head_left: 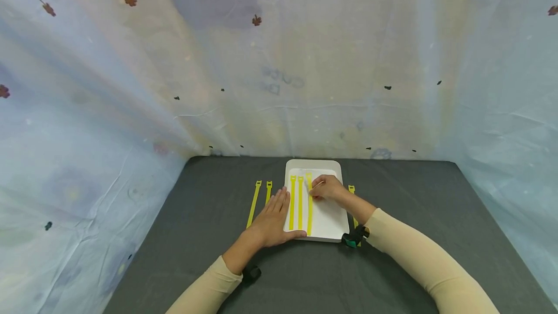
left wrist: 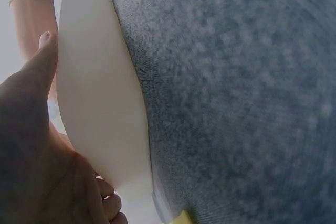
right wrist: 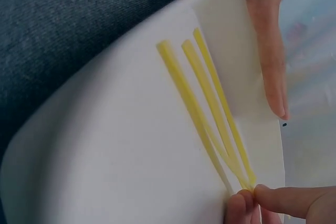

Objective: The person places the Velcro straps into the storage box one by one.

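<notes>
A white rectangular tray (head_left: 328, 222) holds three yellow slotted cable ties, lying lengthwise side by side. My right hand (head_left: 327, 188) pinches the rightmost cable tie (head_left: 310, 217) near its far, slotted end, between thumb and fingers. In the right wrist view this tie bows up a little towards the fingertips. The other two ties (head_left: 292, 207) (head_left: 300, 207) lie to its left. Straight-fingered, my left hand (head_left: 272, 222) rests along the tray's left side, its thumb across the near left corner. The left wrist view shows the thumb against the tray's outer wall (left wrist: 100, 77).
Left of the tray, two more yellow ties (head_left: 254, 205) (head_left: 269, 189) lie on the dark grey cloth (head_left: 209, 217), one partly behind my left hand. Another yellow tie (head_left: 351, 189) lies to the right, partly under my right forearm. A patterned curtain (head_left: 331, 86) hangs behind the table.
</notes>
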Demonstrator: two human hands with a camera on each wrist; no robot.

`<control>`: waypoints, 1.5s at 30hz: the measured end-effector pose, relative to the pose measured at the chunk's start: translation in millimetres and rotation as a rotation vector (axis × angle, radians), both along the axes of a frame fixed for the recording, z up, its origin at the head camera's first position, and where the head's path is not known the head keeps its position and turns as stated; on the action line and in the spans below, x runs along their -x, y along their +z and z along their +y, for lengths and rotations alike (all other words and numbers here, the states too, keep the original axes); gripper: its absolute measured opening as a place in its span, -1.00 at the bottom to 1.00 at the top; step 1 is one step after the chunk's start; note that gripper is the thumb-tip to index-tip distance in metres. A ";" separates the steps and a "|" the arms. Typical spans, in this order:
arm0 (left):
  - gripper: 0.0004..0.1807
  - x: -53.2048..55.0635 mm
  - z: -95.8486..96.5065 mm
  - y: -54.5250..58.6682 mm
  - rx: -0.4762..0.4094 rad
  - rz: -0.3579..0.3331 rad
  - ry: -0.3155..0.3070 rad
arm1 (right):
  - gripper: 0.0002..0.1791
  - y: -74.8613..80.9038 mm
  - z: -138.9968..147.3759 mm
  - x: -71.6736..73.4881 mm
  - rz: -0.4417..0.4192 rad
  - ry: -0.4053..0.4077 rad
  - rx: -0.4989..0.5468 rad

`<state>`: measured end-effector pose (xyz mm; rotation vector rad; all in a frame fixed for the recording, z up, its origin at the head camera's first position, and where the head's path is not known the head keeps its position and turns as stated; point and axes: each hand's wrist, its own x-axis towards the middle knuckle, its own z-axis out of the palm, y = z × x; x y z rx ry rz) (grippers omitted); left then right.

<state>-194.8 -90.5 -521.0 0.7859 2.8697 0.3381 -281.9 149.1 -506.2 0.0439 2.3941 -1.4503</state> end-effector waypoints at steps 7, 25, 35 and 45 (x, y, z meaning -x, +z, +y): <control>0.37 0.6 -0.2 -0.5 0.009 0.008 -0.002 | -0.79 -0.3 -0.8 -2.4 0.026 0.007 0.007; 0.37 -0.5 1.3 1.1 0.003 -0.002 0.006 | -0.79 -5.0 -0.4 -3.5 0.064 -0.004 0.008; 0.37 -2.0 2.3 4.4 -0.001 -0.012 0.011 | -0.81 -2.4 -0.3 -5.8 0.087 0.014 -0.018; 0.36 -2.3 2.2 4.4 -0.002 -0.002 0.007 | -0.83 -1.8 -1.4 -7.9 0.092 0.026 -0.006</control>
